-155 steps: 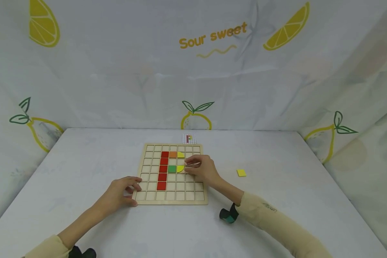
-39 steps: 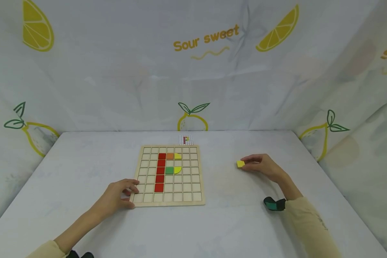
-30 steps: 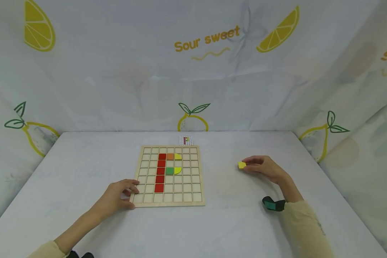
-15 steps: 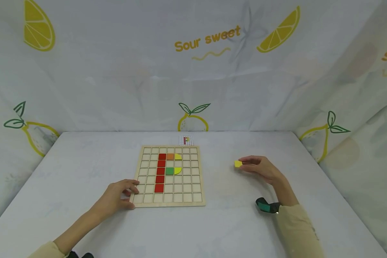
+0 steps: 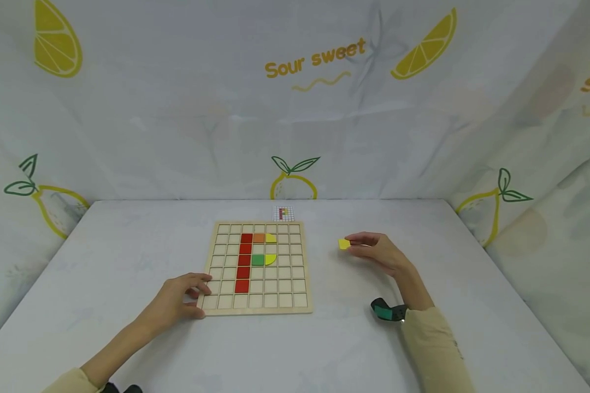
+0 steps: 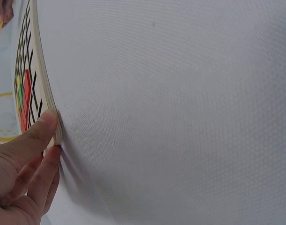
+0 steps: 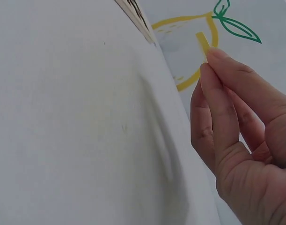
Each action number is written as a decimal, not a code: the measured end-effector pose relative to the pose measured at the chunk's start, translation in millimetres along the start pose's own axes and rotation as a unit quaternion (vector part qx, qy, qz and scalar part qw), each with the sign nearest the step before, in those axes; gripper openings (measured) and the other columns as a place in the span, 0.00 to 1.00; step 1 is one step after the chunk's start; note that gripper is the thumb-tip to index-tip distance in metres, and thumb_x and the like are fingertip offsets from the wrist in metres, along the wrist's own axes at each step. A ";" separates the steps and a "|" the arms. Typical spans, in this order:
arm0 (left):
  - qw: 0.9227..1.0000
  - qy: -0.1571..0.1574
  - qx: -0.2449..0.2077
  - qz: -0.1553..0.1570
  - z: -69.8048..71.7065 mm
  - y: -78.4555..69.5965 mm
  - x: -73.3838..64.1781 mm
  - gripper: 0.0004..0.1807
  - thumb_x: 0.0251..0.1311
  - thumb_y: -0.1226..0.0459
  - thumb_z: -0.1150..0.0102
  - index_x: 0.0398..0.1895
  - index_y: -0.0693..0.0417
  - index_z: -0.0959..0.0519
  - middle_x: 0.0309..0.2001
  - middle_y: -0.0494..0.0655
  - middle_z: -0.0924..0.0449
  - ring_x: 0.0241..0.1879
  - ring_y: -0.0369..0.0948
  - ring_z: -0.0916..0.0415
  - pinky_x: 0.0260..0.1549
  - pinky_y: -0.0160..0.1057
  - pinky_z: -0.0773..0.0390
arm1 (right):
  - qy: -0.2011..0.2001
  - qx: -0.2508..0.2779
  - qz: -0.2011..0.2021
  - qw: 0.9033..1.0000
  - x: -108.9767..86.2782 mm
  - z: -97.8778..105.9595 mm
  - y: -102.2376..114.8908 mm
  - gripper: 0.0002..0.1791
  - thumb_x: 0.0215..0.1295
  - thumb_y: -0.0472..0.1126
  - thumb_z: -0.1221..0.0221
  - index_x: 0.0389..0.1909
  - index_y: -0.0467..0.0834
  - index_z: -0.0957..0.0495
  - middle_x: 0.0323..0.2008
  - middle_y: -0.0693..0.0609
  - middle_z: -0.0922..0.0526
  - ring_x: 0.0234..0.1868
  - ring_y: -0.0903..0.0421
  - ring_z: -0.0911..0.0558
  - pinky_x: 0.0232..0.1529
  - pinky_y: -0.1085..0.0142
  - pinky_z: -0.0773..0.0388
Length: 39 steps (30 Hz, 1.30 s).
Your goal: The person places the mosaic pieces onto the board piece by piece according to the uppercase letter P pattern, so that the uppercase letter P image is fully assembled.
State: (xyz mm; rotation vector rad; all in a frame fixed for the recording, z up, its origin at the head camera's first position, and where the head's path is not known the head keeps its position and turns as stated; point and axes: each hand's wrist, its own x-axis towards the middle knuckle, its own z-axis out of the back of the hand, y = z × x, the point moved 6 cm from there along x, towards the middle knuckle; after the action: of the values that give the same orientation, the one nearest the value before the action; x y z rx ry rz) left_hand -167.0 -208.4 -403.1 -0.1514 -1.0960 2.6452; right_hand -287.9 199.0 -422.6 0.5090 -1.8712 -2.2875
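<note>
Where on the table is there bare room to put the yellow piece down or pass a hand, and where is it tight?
Bare table lies right of the right hand holding the yellow piece, between that hand and the wooden board, and left of the board. Tight spots: the board's near-left corner under the left hand, and the small card behind the board.

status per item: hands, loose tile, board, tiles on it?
right hand: pinches the yellow tile, off the table, right of the board
left hand: grips the wooden grid board at its near left corner
wooden grid board: flat on the table, mostly unfilled
red tiles: seated in one column
small pattern card: flat behind the board
</note>
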 end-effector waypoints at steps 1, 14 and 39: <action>1.000 0.000 -0.001 0.000 0.0 0.0 -0.1 0.19 0.35 0.75 0.24 0.33 0.58 0.20 0.55 0.59 0.24 0.38 0.43 0.23 0.34 0.35 0.17 | -0.003 -0.002 0.000 1.000 1.3 -2.1 0.4 0.22 0.59 0.33 0.35 0.53 0.31 0.25 0.46 0.54 0.21 0.47 0.60 0.23 0.46 0.73 0.21; 1.000 -0.002 -0.001 0.003 -0.1 0.7 0.5 0.19 0.35 0.75 0.24 0.33 0.58 0.20 0.55 0.59 0.24 0.38 0.43 0.23 0.35 0.35 0.17 | -0.026 -0.011 -0.018 0.999 18.1 -34.5 7.1 0.24 0.57 0.33 0.33 0.55 0.31 0.25 0.50 0.48 0.20 0.47 0.59 0.24 0.45 0.74 0.22; 1.000 -0.007 -0.007 0.008 -0.7 1.7 0.2 0.19 0.34 0.76 0.25 0.33 0.57 0.20 0.55 0.59 0.24 0.38 0.43 0.23 0.35 0.34 0.17 | -0.045 -0.033 -0.020 0.998 46.6 -108.4 25.7 0.17 0.55 0.29 0.33 0.48 0.33 0.20 0.43 0.43 0.17 0.40 0.57 0.20 0.44 0.68 0.18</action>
State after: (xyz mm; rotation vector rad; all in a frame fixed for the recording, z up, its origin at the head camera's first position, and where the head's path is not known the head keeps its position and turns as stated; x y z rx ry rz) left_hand -167.4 -209.0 -404.8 -0.1446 -1.1221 2.6565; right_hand -296.5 78.5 -423.7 0.4455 -1.8339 -2.4258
